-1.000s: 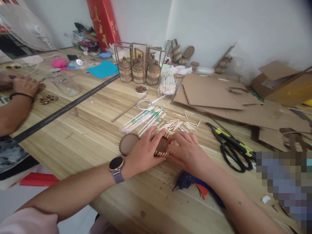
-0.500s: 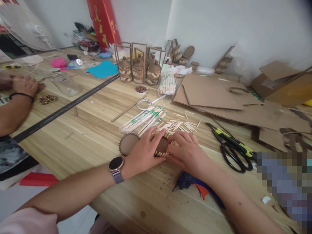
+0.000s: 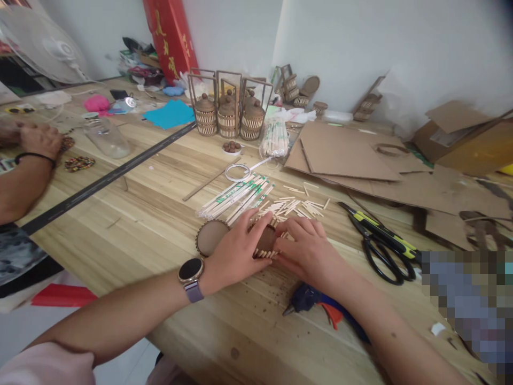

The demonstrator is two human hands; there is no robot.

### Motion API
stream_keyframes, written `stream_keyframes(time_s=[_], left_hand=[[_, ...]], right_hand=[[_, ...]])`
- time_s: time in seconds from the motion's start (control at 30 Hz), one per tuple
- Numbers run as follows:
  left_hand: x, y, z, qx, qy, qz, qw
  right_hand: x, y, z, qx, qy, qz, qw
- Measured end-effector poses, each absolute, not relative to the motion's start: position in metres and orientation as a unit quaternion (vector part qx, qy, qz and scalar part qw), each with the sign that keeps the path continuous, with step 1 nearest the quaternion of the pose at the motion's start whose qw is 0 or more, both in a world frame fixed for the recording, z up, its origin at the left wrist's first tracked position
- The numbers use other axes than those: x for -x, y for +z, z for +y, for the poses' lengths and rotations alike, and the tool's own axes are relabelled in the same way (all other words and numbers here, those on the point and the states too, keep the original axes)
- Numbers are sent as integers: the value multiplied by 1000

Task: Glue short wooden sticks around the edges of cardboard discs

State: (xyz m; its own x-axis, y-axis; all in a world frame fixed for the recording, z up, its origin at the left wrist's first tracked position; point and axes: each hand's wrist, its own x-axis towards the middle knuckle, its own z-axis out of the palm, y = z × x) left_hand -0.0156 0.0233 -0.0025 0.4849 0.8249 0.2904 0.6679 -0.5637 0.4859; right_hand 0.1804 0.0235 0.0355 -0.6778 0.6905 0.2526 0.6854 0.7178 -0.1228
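Note:
Between my hands stands a small round brown basket point(image 3: 265, 243) with short wooden sticks around its rim. My left hand point(image 3: 236, 248) grips it from the left, thumb in front and fingers behind. At its right side my right hand point(image 3: 304, 246) closes its fingers on the edge; any stick pinched there is hidden. A second round brown basket point(image 3: 212, 238) rests just left of my left hand. Cut wooden sticks point(image 3: 294, 207) lie loose behind my hands, next to wrapped chopsticks point(image 3: 240, 195). A blue glue gun point(image 3: 306, 299) lies below my right wrist.
Scissors point(image 3: 385, 251) and a yellow-black cutter point(image 3: 387, 235) lie at right, before cardboard sheets point(image 3: 352, 152). Finished lidded baskets point(image 3: 228, 115) stand at the back, near a bowl of brown beads point(image 3: 232, 147). Another person's hands point(image 3: 38, 139) work at far left, beside a jar point(image 3: 106, 138).

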Motion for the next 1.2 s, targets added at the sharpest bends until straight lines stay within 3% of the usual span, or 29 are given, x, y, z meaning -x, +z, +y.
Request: stream_keyframes(time_s=[1.2], left_hand=[[16, 1, 24, -841, 257, 442, 174]], right_hand=[[-180, 32, 22, 376, -27, -917, 133]])
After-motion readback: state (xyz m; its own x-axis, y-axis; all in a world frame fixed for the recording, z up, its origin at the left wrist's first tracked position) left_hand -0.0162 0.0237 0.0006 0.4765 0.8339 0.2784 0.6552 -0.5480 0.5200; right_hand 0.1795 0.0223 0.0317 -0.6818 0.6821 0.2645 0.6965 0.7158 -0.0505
